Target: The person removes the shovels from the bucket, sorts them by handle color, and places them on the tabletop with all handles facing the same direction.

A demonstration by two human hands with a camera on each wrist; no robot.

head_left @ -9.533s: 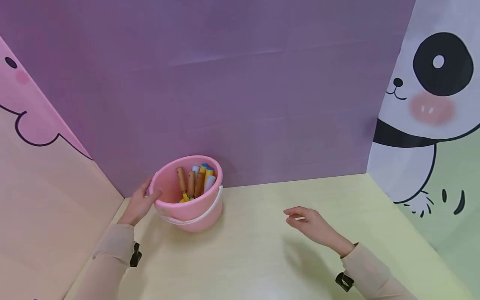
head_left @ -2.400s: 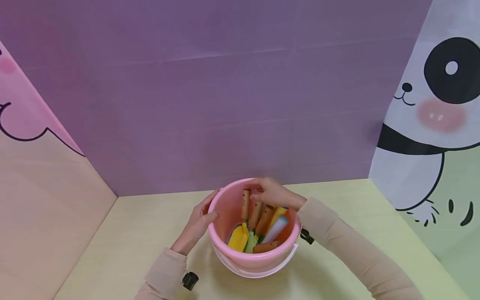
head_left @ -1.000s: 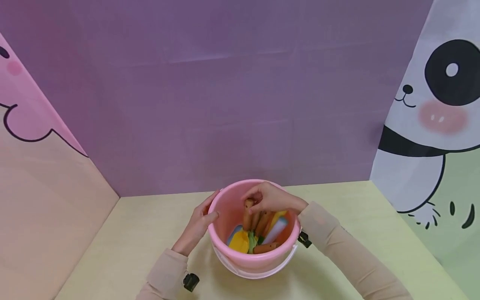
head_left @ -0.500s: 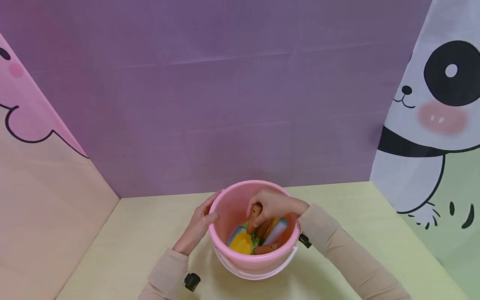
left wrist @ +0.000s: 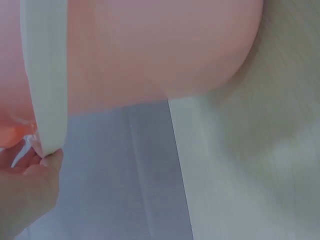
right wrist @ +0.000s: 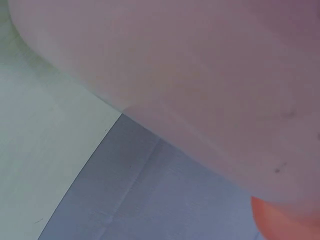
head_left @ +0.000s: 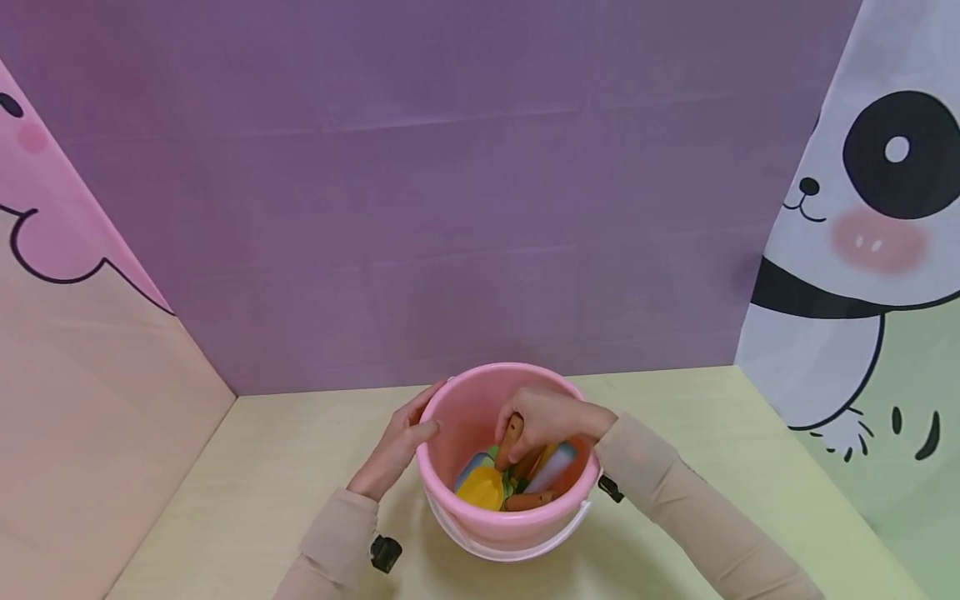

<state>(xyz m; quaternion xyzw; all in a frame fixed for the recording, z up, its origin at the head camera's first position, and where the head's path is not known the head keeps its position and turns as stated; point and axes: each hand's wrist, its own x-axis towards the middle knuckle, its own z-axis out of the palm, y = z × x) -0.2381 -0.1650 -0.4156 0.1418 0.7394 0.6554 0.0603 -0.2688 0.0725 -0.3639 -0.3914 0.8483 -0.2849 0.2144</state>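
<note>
A pink bucket (head_left: 510, 533) with a white carrying handle (head_left: 457, 533) stands on the table, holding several wooden-handled tools. My left hand (head_left: 397, 442) grips its left rim, thumb inside and fingers outside; the left wrist view shows these fingers beside the white handle (left wrist: 47, 75). My right hand (head_left: 547, 417) reaches down into the bucket, fingers curled round a brown wooden tool handle (head_left: 511, 437). I cannot tell which blade belongs to it. Near it lie a yellow shovel blade (head_left: 482, 489), another wooden handle (head_left: 528, 501) and a pale tube-like piece (head_left: 553, 467). Bucket wall (right wrist: 150, 60) fills the right wrist view.
Behind the bucket rises a purple backdrop (head_left: 465, 208), close to its far rim. A pink and cream panel (head_left: 90, 400) borders the pale wood table (head_left: 247, 492) at left, a panda-printed panel (head_left: 817, 358) at right.
Earlier the bucket stood farther left, with my right hand apart from it. It has since come to the middle, and my right hand has sunk deeper inside, its grip now lower on the wooden handle.
</note>
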